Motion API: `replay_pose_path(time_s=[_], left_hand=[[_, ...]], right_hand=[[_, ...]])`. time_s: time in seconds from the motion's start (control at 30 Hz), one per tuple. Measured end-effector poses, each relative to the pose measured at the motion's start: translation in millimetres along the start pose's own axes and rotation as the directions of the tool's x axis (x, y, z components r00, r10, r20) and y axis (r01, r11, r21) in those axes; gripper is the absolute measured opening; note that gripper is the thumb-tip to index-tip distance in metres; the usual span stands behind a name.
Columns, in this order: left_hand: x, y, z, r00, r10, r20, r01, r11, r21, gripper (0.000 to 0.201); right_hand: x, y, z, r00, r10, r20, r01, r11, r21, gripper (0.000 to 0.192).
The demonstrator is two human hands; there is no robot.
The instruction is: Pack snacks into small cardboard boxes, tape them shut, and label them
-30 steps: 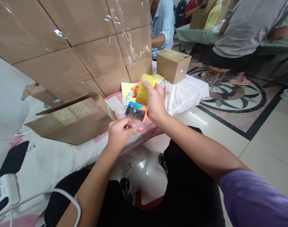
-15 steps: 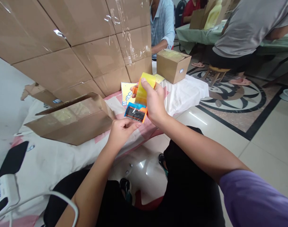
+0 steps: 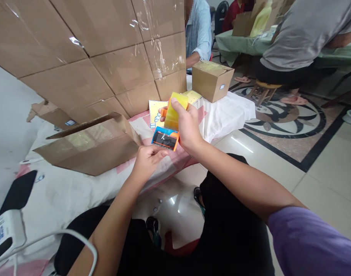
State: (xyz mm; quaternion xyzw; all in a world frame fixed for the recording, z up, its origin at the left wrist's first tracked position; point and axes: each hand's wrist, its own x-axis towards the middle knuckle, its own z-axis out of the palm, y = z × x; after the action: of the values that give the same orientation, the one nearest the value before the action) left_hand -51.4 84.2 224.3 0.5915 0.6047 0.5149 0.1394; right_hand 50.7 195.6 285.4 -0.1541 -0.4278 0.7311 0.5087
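Two hands work one tape dispenser [image 3: 168, 128] above the cloth-covered table [image 3: 227, 111]. The right hand [image 3: 187, 128] wraps its fingers around the yellow roll; the left hand [image 3: 148, 159] pinches the sticky, floppy tape end. It looks light and hard.

wall: stacked taped cartons [image 3: 106, 50] along sheet's far edge
open box: [image 3: 91, 143] lying on its side, sheet's left part
small box: [image 3: 212, 79] closed, far right corner
card: [image 3: 155, 111] against cartons
phone: [image 3: 18, 191] near left edge
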Motion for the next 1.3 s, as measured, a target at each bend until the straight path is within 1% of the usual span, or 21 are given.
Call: replay_pose_path(time_s=[0.1,0.2,0.37,0.5,0.63,0.73,0.83,0.97,1.1,1.23,1.3], left_hand=[[0,2,-0.8,0.999,-0.026,0.027,0.027,0.997,-0.068,0.064],[0,5,-1.3,0.997,-0.046,0.059,0.053,0.992,-0.115,0.061],[0,5,-2.1,0.996,-0.036,0.079,0.047,0.987,-0.151,0.057],[0,3,-3.2,0.997,-0.019,0.069,0.028,0.991,-0.133,0.056],[0,0,-4.3,0.999,0.007,0.039,-0.004,0.997,-0.078,0.06],[-1,-3,-4.4,1.0,0.013,0.008,-0.013,0.999,-0.044,0.058],[-3,-8,-4.0,1.0,-0.004,-0.009,0.004,0.999,-0.049,0.058],[-4,-17,-3.3,1.0,-0.014,0.001,0.014,0.997,-0.078,0.057],[-2,-22,-3.9,0.999,0.031,0.023,-0.029,0.995,-0.099,0.061],[0,-20,-6.3,0.995,0.097,0.027,-0.096,0.995,-0.023,0.064],[1,-19,-7.1,0.994,0.107,0.02,-0.107,0.994,0.006,0.064]], right_hand=[[3,0,-2,1.0,-0.021,0.006,0.021,1.0,0.007,0.041],[4,-1,-3,1.0,-0.024,0.004,0.024,1.0,-0.017,0.04],[2,-4,-5,1.0,-0.031,-0.003,0.03,0.996,-0.083,0.039],[1,-5,-4,0.999,-0.043,0.018,0.044,0.997,-0.064,0.04],[-3,-8,-1,1.0,-0.01,0.013,0.01,0.999,-0.053,0.041],[-5,-9,0,1.0,-0.001,0.012,0.002,0.999,-0.049,0.041],[-6,-9,0,1.0,-0.001,0.029,0.002,0.999,-0.044,0.04],[-9,-10,2,0.999,-0.005,0.05,0.006,0.999,-0.032,0.04],[-16,-13,5,0.998,-0.017,0.065,0.019,1.0,-0.024,0.039],[-20,-17,8,0.996,-0.043,0.077,0.044,0.999,-0.019,0.034],[-21,-18,9,0.995,-0.055,0.086,0.056,0.998,-0.019,0.032]])
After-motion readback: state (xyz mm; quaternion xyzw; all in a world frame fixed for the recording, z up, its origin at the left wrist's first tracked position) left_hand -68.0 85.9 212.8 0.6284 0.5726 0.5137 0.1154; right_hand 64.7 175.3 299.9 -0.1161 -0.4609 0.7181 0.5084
